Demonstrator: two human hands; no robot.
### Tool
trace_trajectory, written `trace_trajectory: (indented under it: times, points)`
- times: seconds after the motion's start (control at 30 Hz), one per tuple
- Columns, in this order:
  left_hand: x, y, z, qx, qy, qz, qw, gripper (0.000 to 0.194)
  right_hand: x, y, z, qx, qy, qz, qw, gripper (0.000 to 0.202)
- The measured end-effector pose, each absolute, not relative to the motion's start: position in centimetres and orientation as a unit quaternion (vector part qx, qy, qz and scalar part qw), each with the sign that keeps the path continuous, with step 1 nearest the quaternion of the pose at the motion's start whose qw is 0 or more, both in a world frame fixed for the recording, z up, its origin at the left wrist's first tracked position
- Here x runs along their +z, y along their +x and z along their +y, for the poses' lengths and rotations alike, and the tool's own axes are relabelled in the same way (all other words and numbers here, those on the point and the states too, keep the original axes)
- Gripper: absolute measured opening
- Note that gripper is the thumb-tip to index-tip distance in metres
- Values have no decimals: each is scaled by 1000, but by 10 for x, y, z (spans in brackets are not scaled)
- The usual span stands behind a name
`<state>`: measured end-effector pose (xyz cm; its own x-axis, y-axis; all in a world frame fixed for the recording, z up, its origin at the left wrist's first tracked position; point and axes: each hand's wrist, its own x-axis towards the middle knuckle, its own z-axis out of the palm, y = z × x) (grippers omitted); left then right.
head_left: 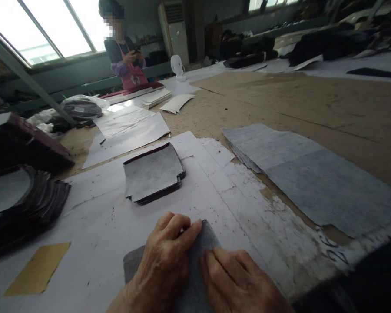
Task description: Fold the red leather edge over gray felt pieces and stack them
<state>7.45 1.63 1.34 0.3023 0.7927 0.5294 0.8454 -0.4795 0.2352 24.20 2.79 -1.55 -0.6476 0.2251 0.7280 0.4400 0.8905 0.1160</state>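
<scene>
A grey, fabric-like piece [195,287] lies on white paper at the near edge of the table, partly hidden under my hands. My left hand [167,256] has its fingers curled, with a fingertip on the piece's far corner. Along the right edge of the same piece, my right hand [236,278] presses with its fingers bent and close together. Just beyond is a small stack of cut grey pieces with dark edges [153,171], the top one showing a dark red strip along its far side.
At the left stand a thick stack of dark-edged pieces [48,200] and a yellow card [37,269]. Large grey sheets [306,169] lie to the right. White sheets [130,134], a small white fan [177,65] and a person in a pink apron [133,78] are farther back.
</scene>
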Motion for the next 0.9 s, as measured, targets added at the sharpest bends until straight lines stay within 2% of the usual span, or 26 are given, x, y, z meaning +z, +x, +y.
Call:
trace_trajectory:
  times: [0.23, 0.43, 0.73, 0.8, 0.9]
  points:
    - [16, 77, 15, -290, -829, -473, 77, 30, -17, 243, 27, -145, -184, -899, 370, 32]
    - [17, 78, 13, -273, -837, -467, 83, 29, -24, 237, 30, -164, -181, -869, 432, 34]
    - [16, 81, 13, -251, -838, -472, 107, 27, -22, 237, 30, -151, -178, -872, 430, 32]
    - [17, 81, 13, -249, -839, -471, 111, 28, -15, 244, 31, -112, -187, -884, 413, 32]
    - [16, 81, 13, -245, -839, -473, 112, 29, 1, 256, 40, 38, -210, -898, 386, 32]
